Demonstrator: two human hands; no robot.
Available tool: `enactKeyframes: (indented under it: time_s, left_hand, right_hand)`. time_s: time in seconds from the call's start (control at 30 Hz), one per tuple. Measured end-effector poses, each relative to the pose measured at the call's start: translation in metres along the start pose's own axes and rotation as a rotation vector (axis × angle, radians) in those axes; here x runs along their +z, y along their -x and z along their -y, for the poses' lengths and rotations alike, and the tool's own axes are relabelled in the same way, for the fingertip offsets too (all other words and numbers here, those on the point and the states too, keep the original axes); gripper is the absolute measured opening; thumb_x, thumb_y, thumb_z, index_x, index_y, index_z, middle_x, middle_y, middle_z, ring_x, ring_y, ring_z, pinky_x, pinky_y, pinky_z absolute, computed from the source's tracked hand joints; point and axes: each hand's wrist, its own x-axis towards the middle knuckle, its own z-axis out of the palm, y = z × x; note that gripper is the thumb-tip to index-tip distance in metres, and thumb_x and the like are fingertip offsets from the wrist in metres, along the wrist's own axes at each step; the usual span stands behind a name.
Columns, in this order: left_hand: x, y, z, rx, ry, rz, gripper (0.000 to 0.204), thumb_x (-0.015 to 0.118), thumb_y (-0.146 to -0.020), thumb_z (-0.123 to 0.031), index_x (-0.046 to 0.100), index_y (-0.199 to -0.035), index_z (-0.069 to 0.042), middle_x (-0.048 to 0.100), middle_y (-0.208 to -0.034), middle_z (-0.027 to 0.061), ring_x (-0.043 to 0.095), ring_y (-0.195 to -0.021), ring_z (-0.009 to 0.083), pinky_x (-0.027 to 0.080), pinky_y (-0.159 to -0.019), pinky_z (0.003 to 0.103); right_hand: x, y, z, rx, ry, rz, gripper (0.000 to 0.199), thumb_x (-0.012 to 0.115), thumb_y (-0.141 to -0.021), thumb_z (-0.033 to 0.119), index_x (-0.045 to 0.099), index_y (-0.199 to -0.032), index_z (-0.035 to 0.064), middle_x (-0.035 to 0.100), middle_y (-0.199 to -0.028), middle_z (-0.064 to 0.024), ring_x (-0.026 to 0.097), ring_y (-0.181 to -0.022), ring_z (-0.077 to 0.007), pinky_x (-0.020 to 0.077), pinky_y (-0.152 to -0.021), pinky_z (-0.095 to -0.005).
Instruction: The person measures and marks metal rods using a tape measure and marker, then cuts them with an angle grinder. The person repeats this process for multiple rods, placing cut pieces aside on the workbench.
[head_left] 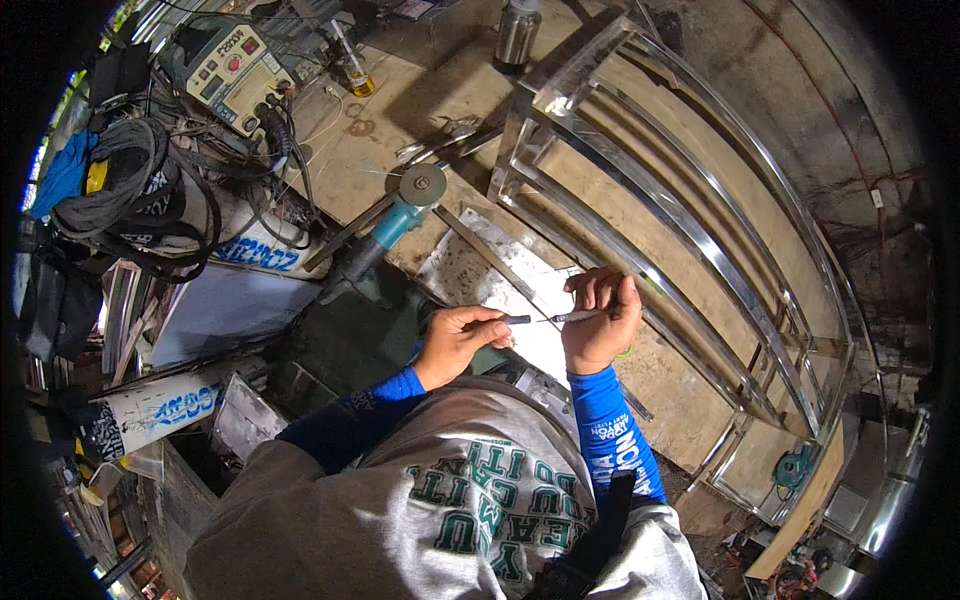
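Note:
In front of my chest, both hands meet over a bright white patch of the work surface. My left hand (458, 343) pinches a short dark cap (517, 320) between thumb and fingers. My right hand (604, 322) holds a slim pale marker pen (580, 315), its thin tip pointing left at the cap. A small gap shows between tip and cap. Beyond my left hand lies a teal angle grinder (398, 218) with a round disc. Just past my right hand stands a shiny curved metal frame (655, 215) with several long bars.
A welding machine (228, 78) stands at the far left, above coiled black cables (140, 195). A bottle of yellow liquid (360, 83) and a metal flask (515, 38) stand at the back. White gas cylinders (165, 415) lie at the left. A wooden strip (808, 510) leans at the right.

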Motion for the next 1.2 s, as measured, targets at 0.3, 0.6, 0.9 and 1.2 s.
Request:
enactKeyframes:
  time_s: [0.3, 0.6, 0.9, 1.2]
  left_hand:
    - [-0.034, -0.024, -0.019, -0.035, 0.039, 0.065, 0.019, 0.076, -0.101, -0.005, 0.073, -0.116, 0.006, 0.078, -0.096, 0.0107, 0.075, -0.085, 0.0144, 0.061, -0.076, 0.028]
    - [-0.055, -0.027, -0.035, -0.035, -0.123, 0.082, 0.015, 0.075, -0.103, -0.011, 0.076, -0.105, 0.004, 0.073, -0.083, 0.0032, 0.063, -0.068, 0.0062, 0.052, -0.061, 0.024]
    - [-0.088, -0.046, -0.021, -0.041, -0.309, 0.038, 0.017, 0.075, -0.103, -0.014, 0.076, -0.099, 0.002, 0.069, -0.073, 0.001, 0.058, -0.062, 0.0045, 0.046, -0.055, 0.026]
    - [-0.17, -0.098, -0.048, 0.366, -1.265, -0.14, 0.052, 0.084, -0.089, -0.025, 0.065, -0.133, -0.003, 0.064, -0.116, 0.0206, 0.058, -0.116, 0.0464, 0.047, -0.103, 0.052]
  right_hand:
    - [0.053, 0.004, -0.048, 0.053, 0.113, -0.087, 0.047, 0.054, -0.108, 0.036, 0.041, -0.071, 0.0102, 0.039, -0.065, -0.0059, 0.042, -0.063, -0.0203, 0.045, -0.065, -0.0416]
    - [0.056, 0.006, -0.091, 0.213, 0.04, -0.237, 0.043, 0.056, -0.105, 0.032, 0.037, -0.071, 0.0136, 0.039, -0.062, -0.0014, 0.038, -0.056, -0.0148, 0.0311, -0.052, -0.0333]
    - [0.054, 0.004, -0.146, 0.391, -0.051, -0.546, 0.038, 0.054, -0.103, 0.026, 0.041, -0.069, 0.0141, 0.04, -0.058, -0.0005, 0.037, -0.048, -0.0155, 0.0308, -0.047, -0.0345]
    - [-0.069, -0.028, -0.193, 0.772, 0.252, -0.717, 0.036, 0.062, -0.104, 0.036, 0.065, -0.09, 0.0029, 0.065, -0.069, -0.0114, 0.061, -0.057, -0.0243, 0.0496, -0.051, -0.0396]
